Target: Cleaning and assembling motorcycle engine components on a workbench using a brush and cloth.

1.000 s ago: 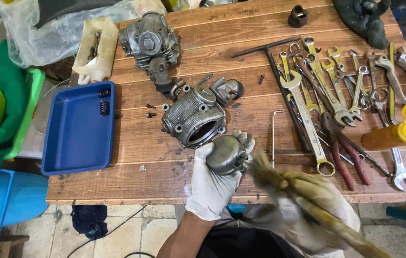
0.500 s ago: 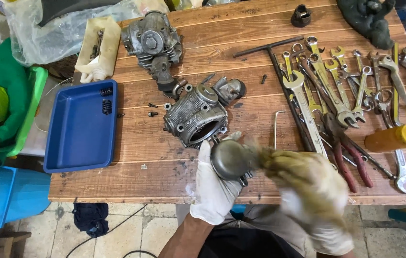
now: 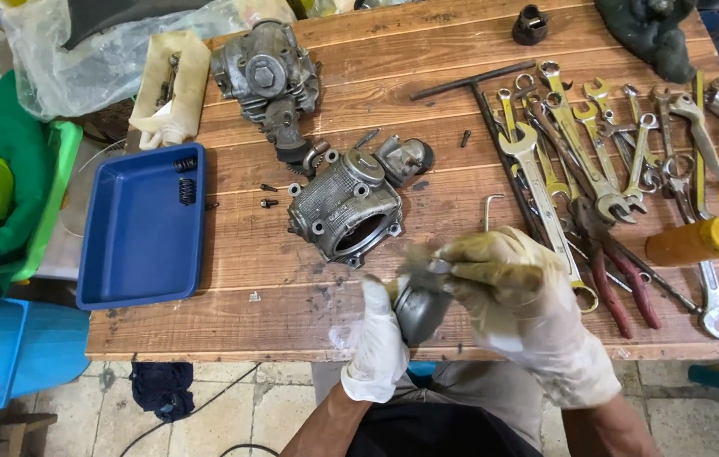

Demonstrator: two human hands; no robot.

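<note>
Fingers of left hand are wrapped around a small grey metal part, held at the near edge of the tabletop. Right hand fingers are pinched on something blurred at its top. Engine casting just beyond; wrenches to the right.

Tray at table's left edge, engine casing mid-table, cylinder head behind it, wrenches right, bottle far right.

Bright, even daylight, soft shadows; the hands at lower centre are motion-blurred, the rest sharp, mild glare on wrenches.
</note>
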